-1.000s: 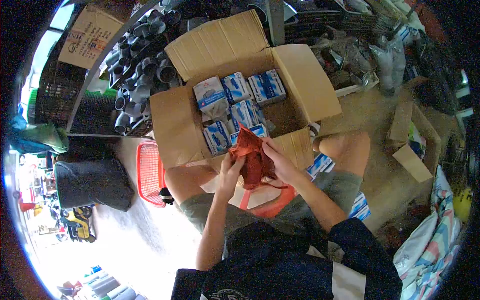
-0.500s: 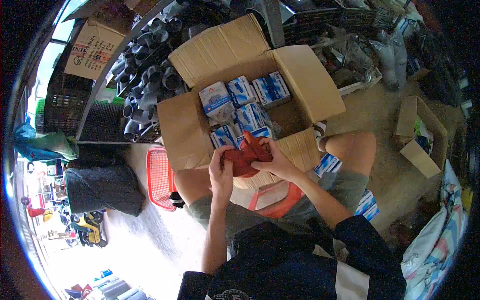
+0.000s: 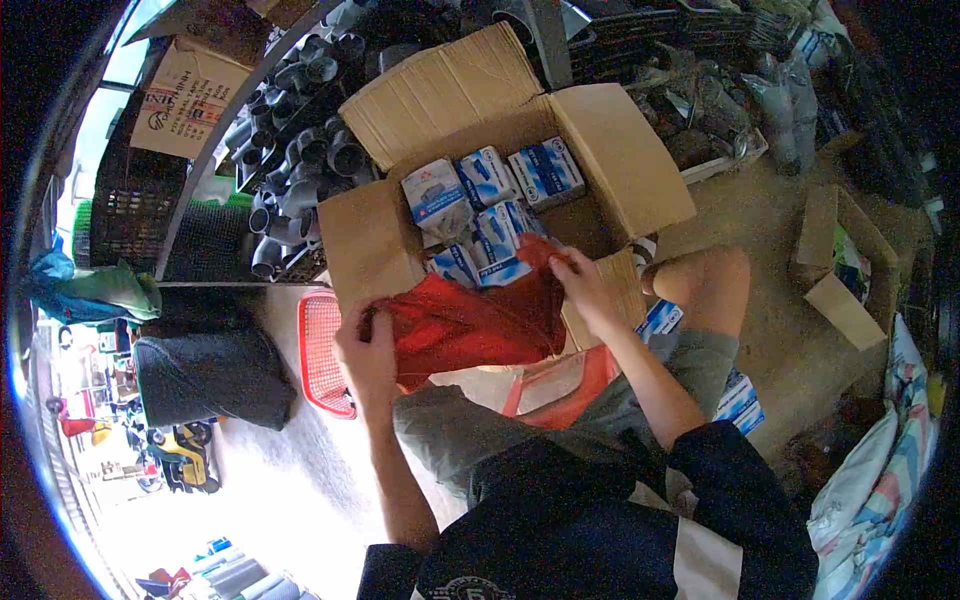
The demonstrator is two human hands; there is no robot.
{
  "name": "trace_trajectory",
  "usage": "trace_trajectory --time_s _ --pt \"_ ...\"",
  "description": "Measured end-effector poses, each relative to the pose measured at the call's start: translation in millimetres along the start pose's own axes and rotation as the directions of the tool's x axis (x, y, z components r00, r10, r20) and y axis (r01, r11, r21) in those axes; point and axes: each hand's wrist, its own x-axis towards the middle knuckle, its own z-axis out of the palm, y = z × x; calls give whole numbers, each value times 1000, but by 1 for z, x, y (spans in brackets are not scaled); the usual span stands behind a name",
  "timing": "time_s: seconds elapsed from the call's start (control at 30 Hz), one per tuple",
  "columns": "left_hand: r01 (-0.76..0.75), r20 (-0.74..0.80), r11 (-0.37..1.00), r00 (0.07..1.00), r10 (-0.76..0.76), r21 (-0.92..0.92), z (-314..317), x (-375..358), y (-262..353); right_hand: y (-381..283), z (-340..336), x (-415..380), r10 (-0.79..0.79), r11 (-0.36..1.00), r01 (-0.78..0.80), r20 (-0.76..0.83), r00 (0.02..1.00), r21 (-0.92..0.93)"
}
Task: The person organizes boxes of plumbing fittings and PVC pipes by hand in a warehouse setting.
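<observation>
A: Where is the red sheet [image 3: 470,325]?
B: Spread between the two hands, in front of the person, over the near side of the large open cardboard box [image 3: 365,235]. I can't tell whether it's cloth or plastic.
A: What is the left hand [image 3: 366,350] doing?
B: It has the sheet's left edge, thumb and fingers closed on the material with no clear gap between them.
A: And the right hand [image 3: 588,293]?
B: Its thumb and fingertips are pinched together on the far right corner, which bunches up a little. The rest hangs in folds toward the left hand.
A: What is inside the large box?
B: Blue-and-white cartons [image 3: 546,172], several of them, set mostly toward the left and far side. The sheet hides part of the nearest ones.
A: Anything around it?
B: A red basket [image 3: 320,345] stands on the floor to the left, just beside the left hand in this view. Grey pipe fittings [image 3: 300,150] are piled at the far left. On the right, well apart, a smaller open box [image 3: 848,310] sits on the floor.
</observation>
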Motion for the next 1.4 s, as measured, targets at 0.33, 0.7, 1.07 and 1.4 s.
trace_trajectory --time_s 0.33,0.7,1.07,1.4 --pt "351 142 705 930 -339 -616 -16 -8 -108 -15 -35 10 217 587 -133 3 976 799" --pt "176 703 977 710 -42 -120 -15 -80 -128 -59 -81 14 -8 564 50 -55 998 825" --pt "325 515 532 817 259 -782 98 -24 7 -187 -8 -66 -87 996 73 540 837 48" --pt "40 563 902 793 232 -429 10 2 22 -228 5 -68 -311 943 333 359 880 1"
